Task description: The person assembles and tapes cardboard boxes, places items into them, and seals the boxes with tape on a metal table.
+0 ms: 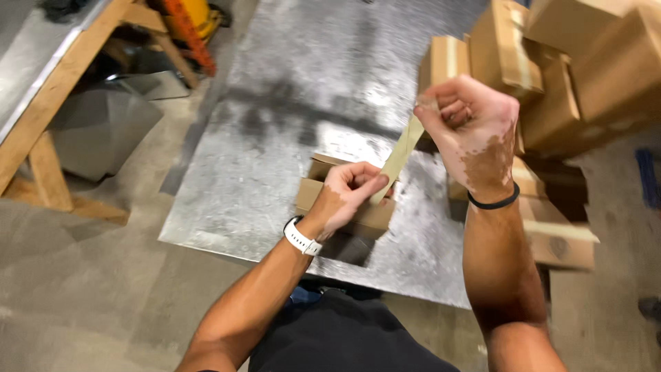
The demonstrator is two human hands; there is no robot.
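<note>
A small brown cardboard box [372,215] rests on a grey metal sheet [289,124]. My left hand [348,196], with a white watch at the wrist, presses on the box top and pinches the lower end of a tan tape strip [401,153]. My right hand [468,120], with a black band at the wrist, is raised above and to the right, fingers closed on the strip's upper end. The strip runs taut between both hands.
A pile of taped cardboard boxes [571,76] stands at the right, some on the sheet's edge. A wooden-framed bench [41,117] with sheet metal under it is at the left. An orange-yellow tool [193,27] lies at the top. Concrete floor surrounds the sheet.
</note>
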